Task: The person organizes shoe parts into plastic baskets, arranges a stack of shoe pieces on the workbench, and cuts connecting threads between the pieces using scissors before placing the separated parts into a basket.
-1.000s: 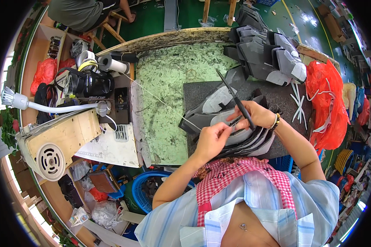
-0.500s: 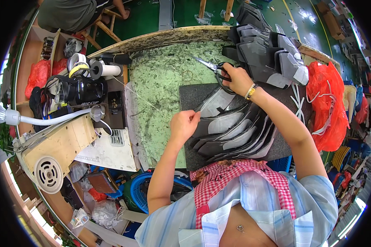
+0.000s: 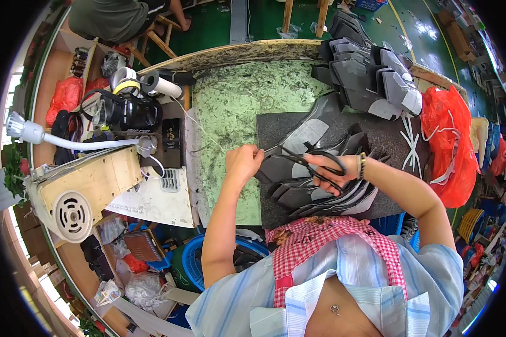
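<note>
My right hand (image 3: 334, 173) has its fingers through the black handles of a pair of scissors (image 3: 324, 159). The blades point left, and their tips come close to the fingertips of my left hand (image 3: 244, 164). Those left fingers are pinched together at the left end of a grey and black fabric piece (image 3: 306, 133); what they grip is too small to make out. More curved black and grey pieces (image 3: 320, 199) lie overlapped in a row below the scissors, close to my apron. All of these rest on a dark speckled board (image 3: 396, 140).
A stack of similar grey pieces (image 3: 354, 73) stands at the far right, beside a red plastic bag (image 3: 447, 146). White thread cones (image 3: 166, 85) and a lamp (image 3: 34, 132) are at the left. The worn green tabletop (image 3: 225, 106) has a raised wooden rim (image 3: 236, 51). Someone sits beyond the far left.
The scissors have swung down and left, from above the pieces to my left fingertips. One fabric piece now lies farther up, apart from the row. My left hand has shifted slightly.
</note>
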### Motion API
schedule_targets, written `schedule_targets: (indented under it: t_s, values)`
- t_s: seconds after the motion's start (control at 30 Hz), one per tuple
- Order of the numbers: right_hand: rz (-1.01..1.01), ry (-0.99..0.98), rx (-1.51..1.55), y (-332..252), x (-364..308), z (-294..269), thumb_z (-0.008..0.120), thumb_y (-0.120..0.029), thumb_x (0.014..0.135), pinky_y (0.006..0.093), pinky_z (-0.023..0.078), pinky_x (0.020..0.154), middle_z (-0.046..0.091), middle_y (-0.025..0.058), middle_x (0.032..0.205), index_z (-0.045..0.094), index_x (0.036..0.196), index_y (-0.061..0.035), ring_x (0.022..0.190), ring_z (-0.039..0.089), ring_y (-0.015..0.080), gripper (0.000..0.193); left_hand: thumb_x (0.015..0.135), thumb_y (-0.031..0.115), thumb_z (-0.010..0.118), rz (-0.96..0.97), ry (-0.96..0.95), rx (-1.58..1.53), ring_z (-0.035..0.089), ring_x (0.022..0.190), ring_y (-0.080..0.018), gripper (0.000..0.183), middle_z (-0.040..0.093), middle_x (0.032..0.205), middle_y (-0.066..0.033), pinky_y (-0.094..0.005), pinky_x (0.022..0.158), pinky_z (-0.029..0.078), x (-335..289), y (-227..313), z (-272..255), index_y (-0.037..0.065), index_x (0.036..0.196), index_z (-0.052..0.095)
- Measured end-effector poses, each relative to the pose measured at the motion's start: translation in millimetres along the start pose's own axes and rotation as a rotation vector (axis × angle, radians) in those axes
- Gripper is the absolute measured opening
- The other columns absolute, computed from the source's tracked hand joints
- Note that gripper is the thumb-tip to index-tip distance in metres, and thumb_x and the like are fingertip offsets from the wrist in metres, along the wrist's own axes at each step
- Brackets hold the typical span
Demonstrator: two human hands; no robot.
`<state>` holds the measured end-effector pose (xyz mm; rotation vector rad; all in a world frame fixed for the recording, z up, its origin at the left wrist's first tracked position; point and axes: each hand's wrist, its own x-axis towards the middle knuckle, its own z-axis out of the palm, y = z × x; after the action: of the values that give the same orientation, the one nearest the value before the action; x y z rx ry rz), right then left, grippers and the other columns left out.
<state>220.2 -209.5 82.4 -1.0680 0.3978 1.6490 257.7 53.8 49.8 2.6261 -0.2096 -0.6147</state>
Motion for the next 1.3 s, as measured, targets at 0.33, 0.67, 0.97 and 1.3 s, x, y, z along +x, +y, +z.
schedule_targets:
  t_s: [0.33,0.67,0.97,1.3]
  values:
    - [-0.542,0.69,-0.11,76.4,-69.8,4.0,0.061,-0.057,0.078,0.0258,0.04,0.039,0.049,0.0026,0.051,0.058,0.073,-0.0007,0.043,0.05,0.0104,0.057,0.076,0.024,0.064,0.4,0.594,0.275,0.058,0.09,-0.0324,0.026,0.061,0.09,-0.0139,-0.0428,0.079,0.043,-27.3,29.8,24.1,0.004,0.093,0.06]
    - [-0.228,1.908,-0.576,273.5,-76.6,-83.9,0.065,-0.044,0.076,0.0448,0.047,0.066,0.063,0.0198,0.073,0.059,0.085,0.0003,0.067,0.06,0.0378,0.045,0.058,0.044,0.078,0.567,0.103,0.072,0.051,0.099,-0.0344,0.072,0.054,0.104,-0.015,-0.0415,0.084,0.042,-89.3,118.8,100.2,0.004,0.112,0.051]
    - [-0.456,0.529,0.449,228.2,-23.9,-6.6,0.062,-0.057,0.077,0.0346,0.056,0.068,0.06,0.0296,0.099,0.047,0.112,0.0165,0.083,0.066,0.0316,0.083,0.061,0.051,0.076,0.29,0.236,0.03,0.052,0.107,-0.0379,0.085,0.055,0.114,-0.0246,-0.0426,0.089,0.043,7.3,79.3,50.2,-0.003,0.12,0.047]
    - [-0.822,0.429,0.72,217.2,-1.3,19.1,0.074,-0.025,0.076,0.0399,0.049,0.087,0.047,0.0137,0.126,0.025,0.135,-0.0044,0.107,0.055,0.0256,0.079,0.061,0.013,0.083,0.38,-0.707,-0.594,0.057,0.087,-0.0119,0.072,0.059,0.1,-0.0048,-0.0263,0.076,0.047,4.5,91.6,50.0,0.003,0.121,0.043]
